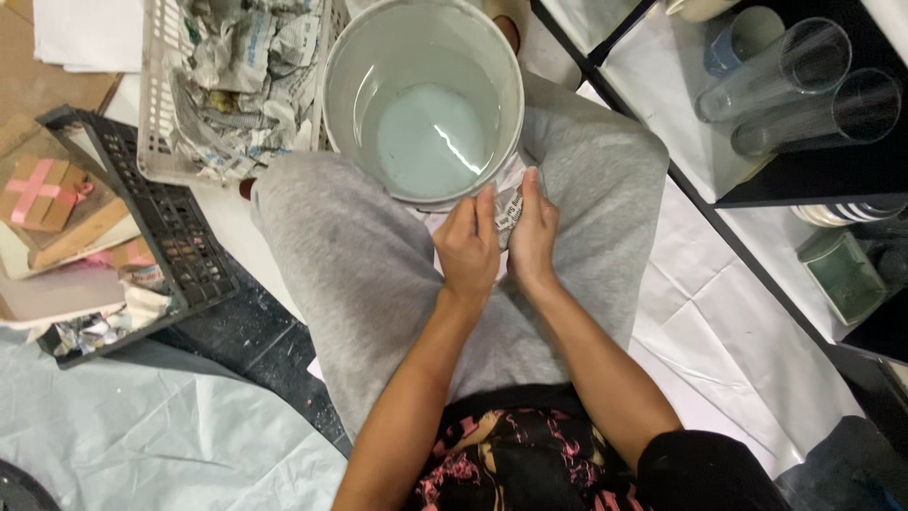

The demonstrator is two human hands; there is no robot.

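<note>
Left hand [468, 248] and right hand [532, 235] were pinched together on a small crumpled scrap of printed paper [509, 210], held over the lap in grey sweatpants [359, 265]. The scrap sat at the near rim of the white plastic bucket of cloudy liquid [423, 99], straight ahead, both hands equally near. White slotted basket of wadded newspaper [232, 80] lay beyond-left.

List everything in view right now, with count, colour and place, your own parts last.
bucket: one, white, milky water inside, between the knees
paper scrap: one, printed grey-white, held in both hands by the bucket's near rim
basket: one, white, full of crumpled newspaper, upper left
crate: one, black, left
gift box: one, brown with pink ribbon, far left
glass tubes: two, clear, upper right shelf
left hand: one, on the scrap
right hand: one, on the scrap
</note>
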